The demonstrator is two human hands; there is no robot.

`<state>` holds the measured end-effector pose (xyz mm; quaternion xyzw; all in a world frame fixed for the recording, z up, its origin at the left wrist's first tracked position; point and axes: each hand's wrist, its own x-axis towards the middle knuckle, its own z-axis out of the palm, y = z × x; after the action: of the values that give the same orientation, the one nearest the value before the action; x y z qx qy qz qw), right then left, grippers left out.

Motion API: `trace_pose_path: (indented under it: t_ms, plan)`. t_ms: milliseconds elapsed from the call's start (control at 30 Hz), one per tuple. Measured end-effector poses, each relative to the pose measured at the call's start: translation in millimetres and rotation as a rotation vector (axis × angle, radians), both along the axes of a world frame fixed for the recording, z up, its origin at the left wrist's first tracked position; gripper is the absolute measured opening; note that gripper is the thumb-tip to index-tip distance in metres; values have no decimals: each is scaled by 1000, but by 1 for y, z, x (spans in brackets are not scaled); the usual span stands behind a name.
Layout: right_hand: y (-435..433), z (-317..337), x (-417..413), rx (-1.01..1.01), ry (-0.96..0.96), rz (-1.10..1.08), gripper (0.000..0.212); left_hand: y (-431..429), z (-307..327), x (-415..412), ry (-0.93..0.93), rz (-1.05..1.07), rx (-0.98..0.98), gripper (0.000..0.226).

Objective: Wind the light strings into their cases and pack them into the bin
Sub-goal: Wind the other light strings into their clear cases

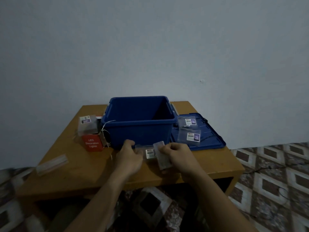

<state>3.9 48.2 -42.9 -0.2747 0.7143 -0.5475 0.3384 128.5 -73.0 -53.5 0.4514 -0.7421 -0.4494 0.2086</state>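
Noted clear case (149, 153) low over counter (87, 166), just before blue bin (138, 131); found left hand (129, 156) pinching its left end with curled fingers, right hand (175, 155) gripping its right part. Recommend holding mouth wide, feeding string in loose coils, avoiding kinks; cannot confirm string inside.

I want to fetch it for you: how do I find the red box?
Find the big blue bin in the middle of the wooden table. By its front left corner, in front of a clear plastic case, stands the red box. It alone is red, with white lettering; its neighbours are clear.
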Motion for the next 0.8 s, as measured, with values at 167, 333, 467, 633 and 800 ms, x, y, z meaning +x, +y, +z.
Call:
trace_pose_path:
  t_ms: [167,333,467,633,800]
  plan:
    - [13,-2,2,-92,239,26,31,2,-13,9,154,-111,-74,52]
    - [22,-4,-6,-44,258,125,24,-4,-25,15,153,-171,-256,56]
    - [22,-4,-13,-5,299,177,22,-10,-29,14,191,-213,-257,55]
    - [20,6,-24,-13,355,241,21,-16,-36,15,240,-204,-207,48]
    - [9,24,-33,-150,474,143,13,-17,-36,15,239,-231,-164,47]
